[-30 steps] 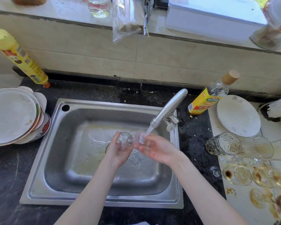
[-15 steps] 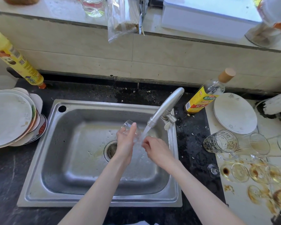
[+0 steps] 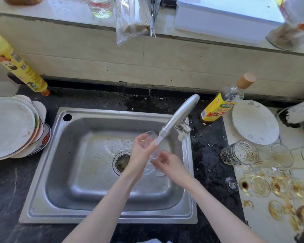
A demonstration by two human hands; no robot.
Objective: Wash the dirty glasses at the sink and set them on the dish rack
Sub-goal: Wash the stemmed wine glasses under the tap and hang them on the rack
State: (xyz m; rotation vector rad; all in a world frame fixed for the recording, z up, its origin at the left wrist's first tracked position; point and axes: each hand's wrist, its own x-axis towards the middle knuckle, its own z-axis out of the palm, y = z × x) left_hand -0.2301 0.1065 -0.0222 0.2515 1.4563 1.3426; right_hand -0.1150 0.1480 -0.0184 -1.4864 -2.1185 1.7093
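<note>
Over the steel sink [image 3: 42, 172], my left hand [image 3: 139, 153] grips a small clear glass [image 3: 148, 137] and keeps it tilted under the water running from the faucet [image 3: 181, 113]. My right hand [image 3: 168, 164] sits just below and to the right, its fingers curled round the lower end of the same glass. Wet glare blurs the glass's outline. To the right of the sink, several dirty glasses lie on a white board [image 3: 263, 230]: a patterned tumbler [image 3: 239, 153] on its side and brown-stained ones [image 3: 260, 186] beside it.
Left of the sink is a stack of dirty plates [image 3: 11, 127], with a yellow bottle [image 3: 19, 65] behind it. An oil bottle [image 3: 219, 106] and a white plate [image 3: 254, 121] stand at the back right. No dish rack is in view.
Both hands have shifted the glass from beside the nozzle to right under the stream. My right hand dropped from level with the left to below it.
</note>
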